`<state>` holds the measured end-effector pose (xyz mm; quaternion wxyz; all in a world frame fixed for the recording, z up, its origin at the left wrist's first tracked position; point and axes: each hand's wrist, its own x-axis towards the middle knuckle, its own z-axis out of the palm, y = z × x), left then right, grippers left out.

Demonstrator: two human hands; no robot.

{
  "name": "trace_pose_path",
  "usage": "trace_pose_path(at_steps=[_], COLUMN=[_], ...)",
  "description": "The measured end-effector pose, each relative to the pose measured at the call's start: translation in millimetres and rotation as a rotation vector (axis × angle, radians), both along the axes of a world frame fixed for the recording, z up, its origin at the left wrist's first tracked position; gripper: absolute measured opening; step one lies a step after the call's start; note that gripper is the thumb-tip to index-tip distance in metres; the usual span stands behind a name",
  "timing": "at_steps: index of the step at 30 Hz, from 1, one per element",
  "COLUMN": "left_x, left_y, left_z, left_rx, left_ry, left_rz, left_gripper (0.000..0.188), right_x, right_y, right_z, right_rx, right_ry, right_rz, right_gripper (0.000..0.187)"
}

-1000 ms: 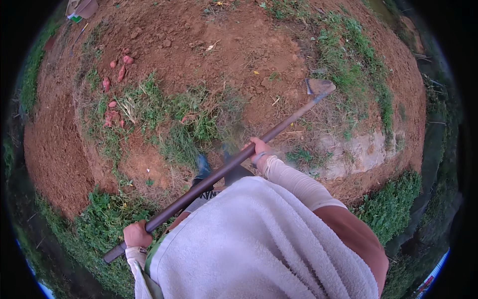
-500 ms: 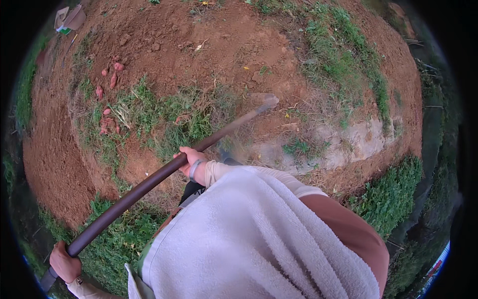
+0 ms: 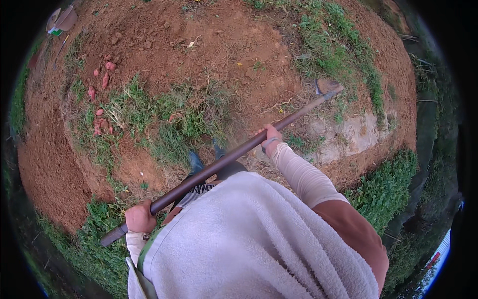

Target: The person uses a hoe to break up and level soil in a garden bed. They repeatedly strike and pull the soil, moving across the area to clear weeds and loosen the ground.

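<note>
Head cam: hands [image 3: 140, 218] grip hoe [image 3: 219, 163]; tub [image 3: 67, 20] contents unclr.

White terry towel [image 3: 259, 239], wrinkled cream sleeve [image 3: 306, 174], grey wristband [image 3: 270, 142], striped cloth [image 3: 188, 200], dark trousers [image 3: 232, 170], blue footwear [image 3: 195, 162]

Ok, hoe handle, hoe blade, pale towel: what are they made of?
Hoe handle: wood or coated metal, can't tell; smooth, dark brown, slight sheen, no grain visible.
Hoe blade: probably metal, given the grey edge; brown face could be soil or rust.
Pale towel: likely terry, cotton or synthetic; matte, with nubbly pile and soft folds.
</note>
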<state>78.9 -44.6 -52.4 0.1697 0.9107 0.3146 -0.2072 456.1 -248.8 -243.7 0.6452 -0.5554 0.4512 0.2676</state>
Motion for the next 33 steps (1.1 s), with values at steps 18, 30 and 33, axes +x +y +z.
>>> trace_pose_path(at_steps=[18,30,33], left_x=[-84.3,-48.4,-20.2], left_y=[101.0,6.8,-19.9], left_z=[159.9,1.4,-14.1], left_rx=[0.665,0.256,0.074], left_ry=[0.148,0.005,-0.011], left_rz=[0.019,0.220,0.167], left_gripper=[0.016,0.012,0.011], right_x=[-170.9,-21.6,26.7], right_y=[127.8,65.8,61.8], right_z=[38.3,22.7,22.8], right_rx=[0.355,0.346,0.289], right_ry=[0.534,0.093,-0.087], right_rz=[0.119,0.112,0.136], right_gripper=[0.021,0.011,0.012])
